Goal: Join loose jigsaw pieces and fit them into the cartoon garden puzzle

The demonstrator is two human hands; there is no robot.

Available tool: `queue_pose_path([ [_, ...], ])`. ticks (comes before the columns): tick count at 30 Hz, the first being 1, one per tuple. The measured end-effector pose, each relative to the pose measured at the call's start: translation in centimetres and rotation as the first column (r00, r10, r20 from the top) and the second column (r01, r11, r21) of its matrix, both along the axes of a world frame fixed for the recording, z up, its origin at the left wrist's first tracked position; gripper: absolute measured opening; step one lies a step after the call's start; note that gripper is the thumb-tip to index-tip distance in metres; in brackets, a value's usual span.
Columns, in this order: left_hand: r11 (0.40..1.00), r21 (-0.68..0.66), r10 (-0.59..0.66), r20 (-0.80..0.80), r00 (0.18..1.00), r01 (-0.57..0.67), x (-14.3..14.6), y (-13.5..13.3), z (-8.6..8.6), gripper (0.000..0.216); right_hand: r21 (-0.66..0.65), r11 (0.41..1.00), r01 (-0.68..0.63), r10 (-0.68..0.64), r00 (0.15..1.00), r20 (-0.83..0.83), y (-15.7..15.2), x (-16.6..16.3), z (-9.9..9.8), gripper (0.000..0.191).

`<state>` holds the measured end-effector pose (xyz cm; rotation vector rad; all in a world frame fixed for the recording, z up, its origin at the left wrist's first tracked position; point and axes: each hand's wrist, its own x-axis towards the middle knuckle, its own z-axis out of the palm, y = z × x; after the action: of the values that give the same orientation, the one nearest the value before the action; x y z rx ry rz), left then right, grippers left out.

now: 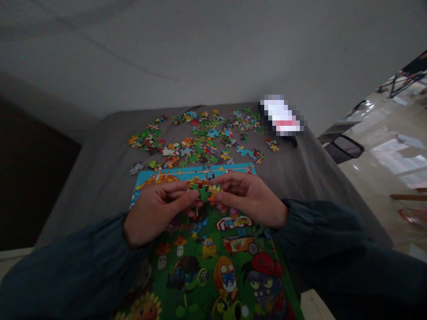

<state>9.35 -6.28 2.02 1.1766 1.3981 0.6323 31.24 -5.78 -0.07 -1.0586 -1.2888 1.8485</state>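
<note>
My left hand (pixel 156 211) and my right hand (pixel 248 198) meet in front of me, fingers pinched together on small joined puzzle pieces (pixel 204 191), green and orange. They hover just above a colourful cartoon puzzle picture (pixel 213 271) with a blue top border that lies flat on the grey table (pixel 100 178). Beyond it, a wide scatter of loose puzzle pieces (pixel 200 138) covers the far part of the table.
A blurred white and pink object (pixel 282 116) rests on something dark at the table's far right corner. A pale wall stands behind the table. To the right, a shiny floor with a dark chair (pixel 343 149).
</note>
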Motion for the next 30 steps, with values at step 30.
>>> queue_pose_path([
  [30,0.996,0.089,-0.037,0.131,0.991,0.026,1.0,-1.1,-0.8,0.034,0.162,0.972,0.168,-0.164,0.986,-0.039,-0.5,-0.9,-0.6,0.036],
])
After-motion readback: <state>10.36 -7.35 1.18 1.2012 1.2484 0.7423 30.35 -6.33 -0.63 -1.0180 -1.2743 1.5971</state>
